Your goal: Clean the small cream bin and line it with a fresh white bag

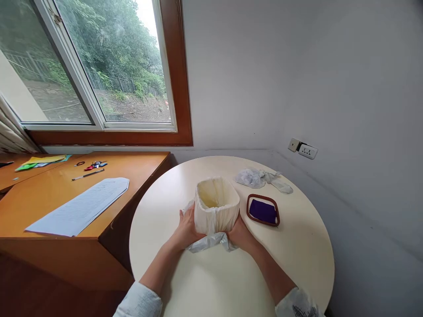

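A small bin (pixel 216 209) lined with a white plastic bag stands on the round table. The bag is folded over its rim, and yellowish inside walls show through. My left hand (pixel 189 228) is wrapped round the lower left side of the bin, with part of the bag by its fingers. My right hand (pixel 239 233) presses against the lower right side, its fingertips partly hidden. Loose bag edge (pixel 208 242) hangs between the two hands at the front. To the right of my right hand lies a brown rounded-square frame (pixel 278 215) with a dark purple cloth (pixel 263 211) inside it.
Crumpled clear plastic bags (pixel 254 178) lie at the back right of the cream round table (pixel 214 286). At left, a wooden desk (pixel 145 169) bears paper sheets (pixel 82 207), a pen (pixel 87 175), scissors (pixel 95 165) and coloured papers (pixel 44 160). A wall stands behind the table.
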Available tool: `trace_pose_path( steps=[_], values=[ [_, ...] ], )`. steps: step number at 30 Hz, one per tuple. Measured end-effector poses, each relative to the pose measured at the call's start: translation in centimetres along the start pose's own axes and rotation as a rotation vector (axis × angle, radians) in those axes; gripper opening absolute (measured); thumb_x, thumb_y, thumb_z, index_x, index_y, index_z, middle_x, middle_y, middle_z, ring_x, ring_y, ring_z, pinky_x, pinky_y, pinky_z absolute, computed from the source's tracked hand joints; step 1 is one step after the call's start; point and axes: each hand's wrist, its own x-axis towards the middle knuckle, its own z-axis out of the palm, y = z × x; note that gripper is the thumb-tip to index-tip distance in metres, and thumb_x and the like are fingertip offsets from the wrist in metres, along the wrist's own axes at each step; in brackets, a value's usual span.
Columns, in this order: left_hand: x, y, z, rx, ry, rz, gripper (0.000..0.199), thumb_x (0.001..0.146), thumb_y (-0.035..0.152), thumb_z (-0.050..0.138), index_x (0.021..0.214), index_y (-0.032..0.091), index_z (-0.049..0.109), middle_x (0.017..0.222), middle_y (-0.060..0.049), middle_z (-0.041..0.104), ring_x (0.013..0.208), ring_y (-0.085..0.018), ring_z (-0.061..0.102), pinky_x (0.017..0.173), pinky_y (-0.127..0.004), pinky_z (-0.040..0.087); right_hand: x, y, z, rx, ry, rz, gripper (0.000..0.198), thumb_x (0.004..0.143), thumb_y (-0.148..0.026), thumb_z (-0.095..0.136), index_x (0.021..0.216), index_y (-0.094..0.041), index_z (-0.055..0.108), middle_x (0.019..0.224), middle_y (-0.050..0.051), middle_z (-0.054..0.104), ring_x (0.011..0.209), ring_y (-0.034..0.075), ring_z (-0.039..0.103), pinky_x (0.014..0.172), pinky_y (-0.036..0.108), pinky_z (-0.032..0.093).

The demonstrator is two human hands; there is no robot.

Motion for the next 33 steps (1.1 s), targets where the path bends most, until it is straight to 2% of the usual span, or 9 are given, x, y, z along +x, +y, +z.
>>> trace_pose_path(
  steps=[3, 6, 9, 12, 16, 19, 25, 30, 33],
  values=[
    [-0.2, -0.7, -0.6, -0.017, -0.006, 0.006, 0.108, 0.057, 0.036, 0.073, 0.141, 0.023, 0.008, 0.144, -0.016, 0.023, 0.135, -0.036, 0.014, 0.106, -0.059, -0.003, -0.3, 0.3, 0.0, 0.018, 0.009, 0.046, 0.108, 0.048, -0.027, 0.077, 0.137, -0.025, 0.017, 0.136, 0.014, 0.038, 0.125, 0.029, 0.038, 0.104, 0.045, 0.032],
    [-1.0, -0.5, -2.4, -0.215, -0.045, 0.043, 0.11, 0.061, 0.038, 0.071, 0.142, 0.028, -0.003, 0.149, -0.012, 0.011, 0.137, -0.031, 0.009, 0.11, -0.052, 0.009, -0.7, 0.1, -0.3, 0.075, 0.002, 0.102, 0.116, 0.048, -0.03, 0.08, 0.139, -0.029, 0.008, 0.137, 0.012, 0.035, 0.127, 0.028, 0.035, 0.104, 0.047, 0.03],
    [-1.8, 0.4, -3.7, -0.486, -0.061, 0.014, 0.103, 0.071, 0.047, 0.063, 0.14, 0.033, -0.011, 0.151, -0.009, 0.007, 0.138, -0.027, 0.007, 0.109, -0.045, 0.021, -0.9, -0.6, -0.5, 0.198, -0.016, 0.066, 0.117, 0.053, -0.032, 0.079, 0.14, -0.031, 0.001, 0.14, 0.01, 0.03, 0.128, 0.025, 0.034, 0.105, 0.046, 0.03],
    [-2.3, 1.7, -3.3, -0.586, -0.034, -0.009, 0.109, 0.069, 0.052, 0.064, 0.138, 0.033, -0.019, 0.151, -0.01, 0.005, 0.138, -0.027, 0.004, 0.108, -0.046, 0.021, -1.0, -1.1, -0.4, 0.314, 0.012, 0.014, 0.118, 0.054, -0.032, 0.079, 0.139, -0.032, -0.003, 0.145, 0.01, 0.021, 0.131, 0.024, 0.03, 0.106, 0.044, 0.028],
    [-2.4, 2.6, -0.5, -0.356, 0.053, -0.008, 0.129, 0.056, 0.045, 0.075, 0.137, 0.03, -0.024, 0.15, -0.013, -0.001, 0.137, -0.032, 0.0, 0.109, -0.054, 0.005, -1.0, -0.3, 0.2, 0.282, 0.026, 0.016, 0.123, 0.048, -0.031, 0.081, 0.139, -0.028, -0.002, 0.142, 0.013, 0.025, 0.129, 0.027, 0.031, 0.105, 0.045, 0.03],
    [-2.3, 2.4, 1.2, -0.095, 0.104, -0.052, 0.131, 0.049, 0.042, 0.078, 0.14, 0.025, -0.015, 0.148, -0.018, 0.011, 0.136, -0.037, 0.005, 0.106, -0.059, -0.005, -1.1, 0.8, 0.6, 0.167, 0.004, 0.034, 0.12, 0.045, -0.03, 0.082, 0.138, -0.025, 0.006, 0.136, 0.014, 0.034, 0.127, 0.029, 0.034, 0.104, 0.044, 0.031],
    [-1.7, 1.5, 1.9, 0.217, -0.012, -0.112, 0.116, 0.047, 0.046, 0.075, 0.139, 0.007, 0.016, 0.142, -0.025, 0.023, 0.135, -0.037, 0.013, 0.108, -0.054, -0.001, -1.1, 1.5, 0.9, 0.096, 0.055, 0.076, 0.105, 0.046, -0.025, 0.079, 0.133, -0.027, 0.02, 0.133, 0.009, 0.039, 0.122, 0.029, 0.039, 0.103, 0.045, 0.031],
    [-0.5, 1.1, 1.5, 0.262, -0.015, -0.019, 0.101, 0.056, 0.051, 0.07, 0.138, 0.014, 0.023, 0.141, -0.021, 0.03, 0.134, -0.036, 0.018, 0.107, -0.057, 0.002, -1.0, 0.9, 0.8, 0.11, 0.073, 0.068, 0.112, 0.049, -0.023, 0.078, 0.138, -0.029, 0.011, 0.139, 0.01, 0.032, 0.127, 0.027, 0.033, 0.105, 0.045, 0.027],
    [0.7, 1.0, 1.0, 0.284, -0.07, 0.026, 0.095, 0.059, 0.049, 0.069, 0.137, 0.014, 0.027, 0.14, -0.021, 0.031, 0.133, -0.036, 0.019, 0.107, -0.057, 0.003, -1.0, 0.4, 0.6, 0.127, 0.057, 0.088, 0.116, 0.052, -0.026, 0.077, 0.141, -0.03, 0.002, 0.144, 0.009, 0.023, 0.131, 0.025, 0.026, 0.108, 0.044, 0.022]
  ],
)
